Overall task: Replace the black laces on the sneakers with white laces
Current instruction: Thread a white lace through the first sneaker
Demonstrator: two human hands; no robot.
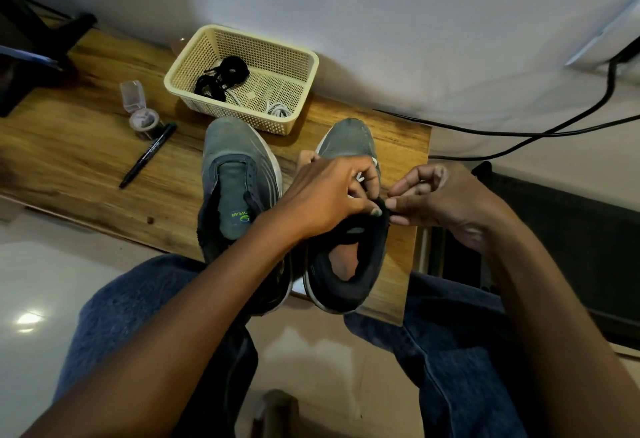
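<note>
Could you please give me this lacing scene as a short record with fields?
surface: wooden table
left sneaker: grey fabric sneaker, eyelets bare
right sneaker: grey fabric sneaker with black collar, under both hands
left hand: left hand, fingers curled at the right sneaker's tongue
right hand: right hand, fingertips pinching at the tongue's edge
white lace: short piece showing between the left fingers
basket: cream plastic mesh basket behind the sneakers
basket contents: coiled black laces, white lace bundle
also on table: black marker pen

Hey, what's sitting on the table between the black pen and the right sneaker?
The left sneaker, unlaced, stands between the black pen and the right sneaker; the head view shows it, with bare wooden table beside the pen.
</note>
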